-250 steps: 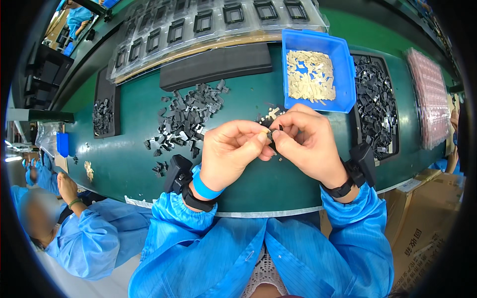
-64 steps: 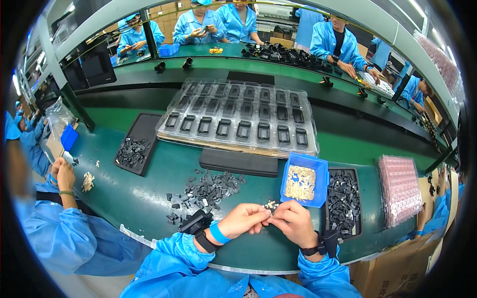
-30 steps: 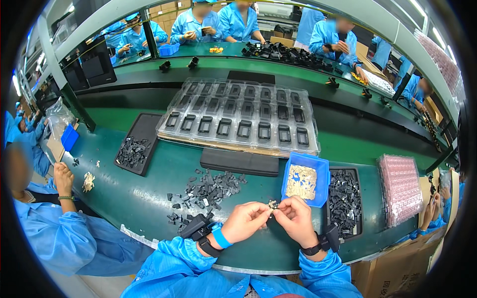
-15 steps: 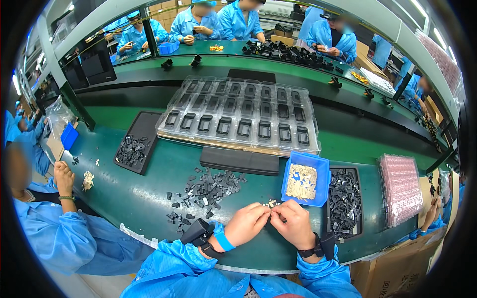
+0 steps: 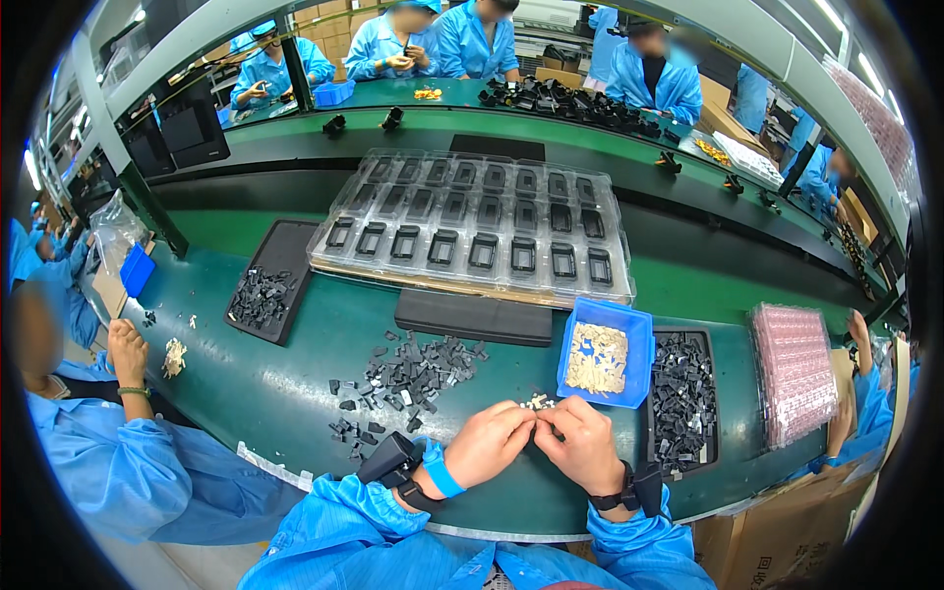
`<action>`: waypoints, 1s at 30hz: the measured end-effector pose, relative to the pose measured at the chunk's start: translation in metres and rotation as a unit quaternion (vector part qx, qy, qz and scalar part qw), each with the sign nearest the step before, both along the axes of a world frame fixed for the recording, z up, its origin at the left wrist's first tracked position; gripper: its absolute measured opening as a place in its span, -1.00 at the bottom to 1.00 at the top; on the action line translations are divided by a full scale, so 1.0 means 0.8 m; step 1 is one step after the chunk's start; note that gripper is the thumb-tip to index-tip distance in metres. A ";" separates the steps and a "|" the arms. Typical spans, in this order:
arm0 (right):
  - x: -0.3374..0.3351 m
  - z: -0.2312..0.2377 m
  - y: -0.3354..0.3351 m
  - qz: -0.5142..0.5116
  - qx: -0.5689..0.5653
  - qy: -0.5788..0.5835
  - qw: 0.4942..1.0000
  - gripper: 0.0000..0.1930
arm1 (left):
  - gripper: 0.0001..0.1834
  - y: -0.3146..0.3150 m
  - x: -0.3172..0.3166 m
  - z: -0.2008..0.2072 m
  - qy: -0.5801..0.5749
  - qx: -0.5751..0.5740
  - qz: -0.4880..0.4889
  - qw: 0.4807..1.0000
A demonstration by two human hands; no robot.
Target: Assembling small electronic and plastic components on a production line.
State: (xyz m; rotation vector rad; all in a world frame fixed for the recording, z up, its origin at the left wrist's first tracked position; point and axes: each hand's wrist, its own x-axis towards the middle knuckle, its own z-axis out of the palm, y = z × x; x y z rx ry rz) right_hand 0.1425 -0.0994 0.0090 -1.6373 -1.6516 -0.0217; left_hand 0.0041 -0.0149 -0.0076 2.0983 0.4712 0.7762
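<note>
My left hand (image 5: 487, 441) and my right hand (image 5: 580, 442) meet fingertip to fingertip low over the green bench. Both are closed in a pinch; whatever they hold is too small or hidden to make out. Just beyond the fingertips lies a small pile of cream-coloured pieces (image 5: 538, 401). A blue bin (image 5: 637, 362), part filled with similar cream pieces, stands beyond my right hand. To the left, small black plastic parts (image 5: 418, 374) are scattered loose on the bench. Right of my right hand, a black tray (image 5: 710, 393) holds a heap of black parts.
A clear blister tray (image 5: 472, 221) with rows of black frames sits ahead, behind a black block (image 5: 472, 318). Another black tray (image 5: 295, 236) is at the left, a pink tray stack (image 5: 792, 374) at the right. A co-worker's hand (image 5: 128, 354) rests at the left edge.
My hands stay almost in place, fingertips still together. On the far belt, black pieces have shifted slightly right. A co-worker's arm at the far right has risen.
</note>
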 end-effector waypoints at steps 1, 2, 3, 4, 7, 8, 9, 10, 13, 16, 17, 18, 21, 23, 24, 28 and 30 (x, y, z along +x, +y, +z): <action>0.000 0.000 0.000 -0.002 0.001 -0.006 1.000 -0.91 | -0.89 -0.001 0.000 0.000 -0.002 0.001 0.000 1.000; -0.001 0.000 -0.001 -0.002 0.001 -0.006 1.000 -0.91 | -0.89 -0.001 0.000 0.000 -0.004 0.002 0.000 1.000; -0.002 0.000 -0.001 -0.006 0.001 -0.012 1.000 -0.92 | -0.89 -0.001 0.000 0.000 -0.003 0.002 -0.001 1.000; -0.002 0.000 -0.001 -0.009 0.002 -0.018 1.000 -0.92 | -0.89 -0.001 -0.001 0.000 0.000 -0.001 -0.001 1.000; -0.006 0.006 -0.004 -0.014 -0.016 -0.016 1.000 -0.90 | -0.89 -0.003 -0.002 -0.002 0.002 -0.007 0.000 1.000; -0.006 0.005 -0.004 -0.015 -0.016 -0.015 1.000 -0.90 | -0.89 -0.004 -0.002 -0.002 0.001 -0.010 0.001 1.000; -0.006 0.003 -0.005 -0.011 -0.006 -0.023 1.000 -0.91 | -0.89 -0.005 -0.003 -0.002 0.002 -0.011 0.001 1.000; -0.005 0.001 -0.004 -0.007 0.004 -0.029 1.000 -0.92 | -0.89 -0.006 -0.002 -0.001 0.007 -0.014 0.001 1.000; -0.004 -0.003 -0.007 -0.017 -0.016 -0.027 0.999 -0.93 | -0.89 -0.006 -0.001 -0.001 0.011 -0.011 0.001 1.000; -0.003 -0.001 -0.001 -0.022 -0.020 -0.010 1.000 -0.93 | -0.89 0.000 -0.001 -0.004 -0.001 0.012 0.003 1.000; 0.001 -0.001 -0.001 -0.027 -0.030 -0.004 0.999 -0.93 | -0.90 0.002 0.003 -0.003 -0.005 0.010 -0.003 1.000; 0.004 0.000 0.000 -0.033 -0.026 0.009 0.999 -0.93 | -0.91 0.004 0.005 0.002 0.005 -0.029 -0.007 1.000; 0.016 0.011 -0.001 -0.062 -0.001 0.044 0.997 -0.93 | -0.88 0.003 0.005 0.005 0.009 -0.240 -0.019 0.971; 0.025 0.010 0.002 -0.121 0.029 0.095 0.988 -0.94 | -0.86 0.006 0.003 0.005 -0.001 -0.369 -0.028 0.929; 0.030 0.012 0.002 -0.154 0.041 0.104 0.982 -0.93 | -0.86 0.007 0.002 0.004 0.000 -0.373 -0.034 0.927; 0.048 0.003 0.000 -0.224 0.077 0.170 0.956 -0.91 | -0.84 0.005 -0.003 0.004 -0.011 -0.412 -0.042 0.910; 0.049 0.009 0.001 -0.232 0.095 0.178 0.951 -0.91 | -0.84 0.003 -0.004 0.007 -0.010 -0.418 -0.041 0.908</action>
